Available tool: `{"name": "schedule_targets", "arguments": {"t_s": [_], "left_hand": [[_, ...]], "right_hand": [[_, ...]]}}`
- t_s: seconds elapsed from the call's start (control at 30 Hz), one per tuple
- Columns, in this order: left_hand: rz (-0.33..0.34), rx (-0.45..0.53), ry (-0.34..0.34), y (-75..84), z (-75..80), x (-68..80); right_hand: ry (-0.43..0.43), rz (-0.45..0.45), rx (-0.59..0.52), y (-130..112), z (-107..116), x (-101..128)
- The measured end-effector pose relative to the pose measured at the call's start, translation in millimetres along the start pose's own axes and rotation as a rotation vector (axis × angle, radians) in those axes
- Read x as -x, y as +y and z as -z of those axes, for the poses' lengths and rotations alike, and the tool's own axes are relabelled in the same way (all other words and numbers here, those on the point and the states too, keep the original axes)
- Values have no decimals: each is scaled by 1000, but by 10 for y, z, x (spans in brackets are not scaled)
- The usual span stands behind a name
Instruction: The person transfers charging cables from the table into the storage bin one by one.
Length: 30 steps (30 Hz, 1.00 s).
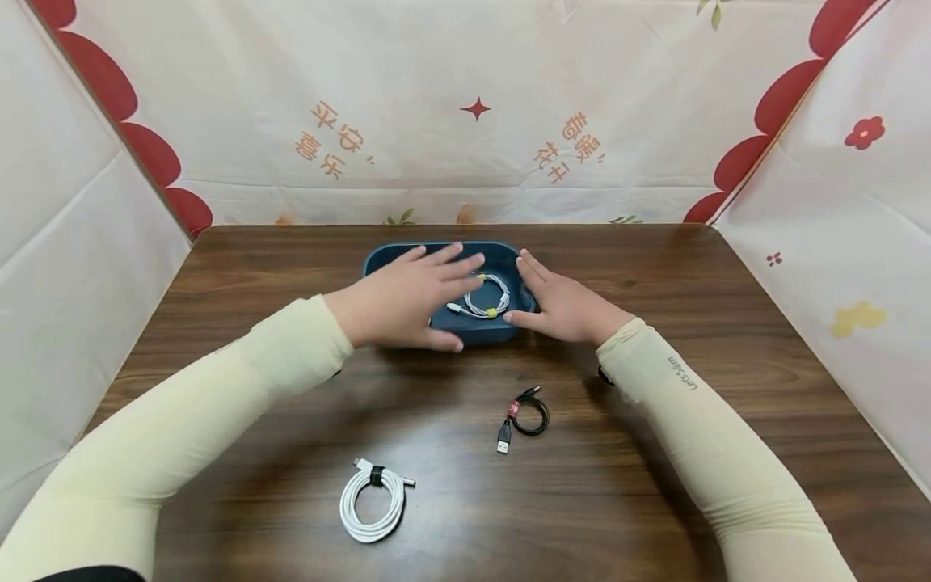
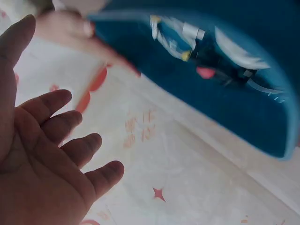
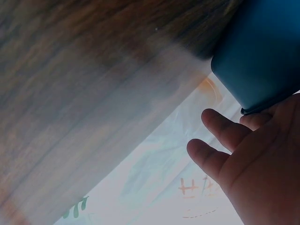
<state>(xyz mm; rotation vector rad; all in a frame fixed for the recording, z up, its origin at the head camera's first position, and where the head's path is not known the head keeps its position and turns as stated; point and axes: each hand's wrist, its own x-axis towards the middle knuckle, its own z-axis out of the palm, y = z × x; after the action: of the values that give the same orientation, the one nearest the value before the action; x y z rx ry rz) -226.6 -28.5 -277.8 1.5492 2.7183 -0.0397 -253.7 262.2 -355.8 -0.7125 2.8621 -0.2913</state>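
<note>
A: How are the hands?
B: Left hand [image 1: 402, 301] hovers flat, fingers spread, over the blue tray [image 1: 385, 257] at the table's far middle. Right hand [image 1: 563, 305], fingers straight, presses the tray's right wall; neither grips.

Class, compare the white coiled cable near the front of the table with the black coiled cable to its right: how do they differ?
The white cable is wound in a larger, longer coil; the black cable forms a smaller loop. The white cable is held by a dark strap, the black cable by a red-marked one. The white cable lies nearer the front edge, the black cable closer to the blue tray. Both lie bundled on the wooden table, untouched by either hand.
</note>
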Motion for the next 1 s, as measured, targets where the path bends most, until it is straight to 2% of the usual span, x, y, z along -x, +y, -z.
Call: {"name": "schedule_targets", "arguments": {"t_s": [0.13,0.33,0.5,0.6,0.73,1.0], "left_hand": [[-64,-11,-3,116,-79,336],[-58,42,0,206,-155,875],[-92,95,-23,283,-322,1195],[-136,122,-78,378,-453,1300],[-191,137,-144,500,-603,1365],[-225,58,-178,577,-728,1318]], "right_hand": [[-1,-8,9,-1,-10,14],[0,-6,-6,-15,-15,49],[0,-5,-5,-18,-5,46],[2,-4,-3,-10,0,44],[3,-8,-5,-1,-7,41],[5,-1,-19,1,-37,44]]}}
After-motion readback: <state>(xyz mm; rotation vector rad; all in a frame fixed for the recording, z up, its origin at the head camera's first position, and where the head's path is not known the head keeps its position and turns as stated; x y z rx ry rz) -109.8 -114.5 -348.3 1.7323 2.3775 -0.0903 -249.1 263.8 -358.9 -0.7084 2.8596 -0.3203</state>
